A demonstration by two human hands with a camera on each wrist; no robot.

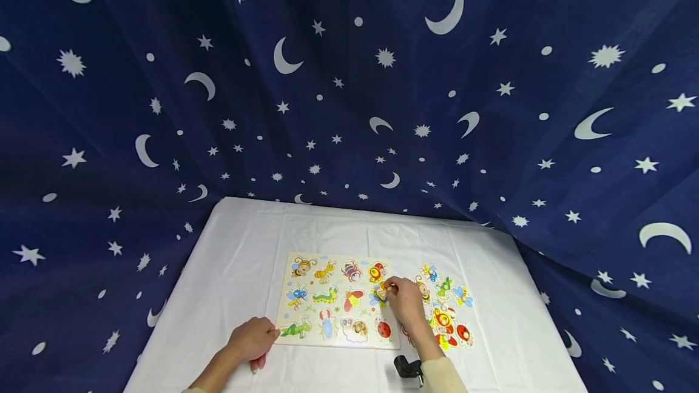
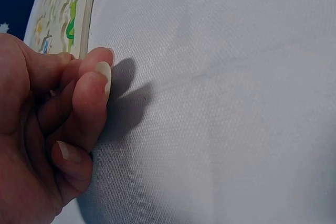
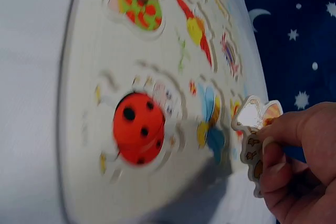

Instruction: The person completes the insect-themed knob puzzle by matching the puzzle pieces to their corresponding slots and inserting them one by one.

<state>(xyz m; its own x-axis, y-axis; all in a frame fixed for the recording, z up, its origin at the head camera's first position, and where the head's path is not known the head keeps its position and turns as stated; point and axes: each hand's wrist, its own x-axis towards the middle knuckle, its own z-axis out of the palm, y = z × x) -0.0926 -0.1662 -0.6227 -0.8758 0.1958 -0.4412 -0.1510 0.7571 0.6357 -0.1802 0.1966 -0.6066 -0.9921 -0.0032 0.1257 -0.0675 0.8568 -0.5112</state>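
Right hand (image 1: 406, 303): fingers pinched together on an insect puzzle piece (image 3: 251, 148), tilted above the puzzle board (image 3: 92, 198); the species is hard to tell at this angle. Level the piece and align its outline with a recess before pressing. Left hand (image 1: 253, 337): fingers clamped on the board's near corner; use this grip to prevent slipping. Left of the right fingers, a knobbed spotted piece (image 3: 139, 11) occupies its recess. The ladybird recess (image 3: 139, 135), below these fingers, shows only its printed picture. Loose insect pieces (image 1: 443, 319) lie to their right on the tabletop (image 1: 508, 308).

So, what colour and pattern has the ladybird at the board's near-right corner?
The ladybird: red with black spots, clearest in the right wrist view.
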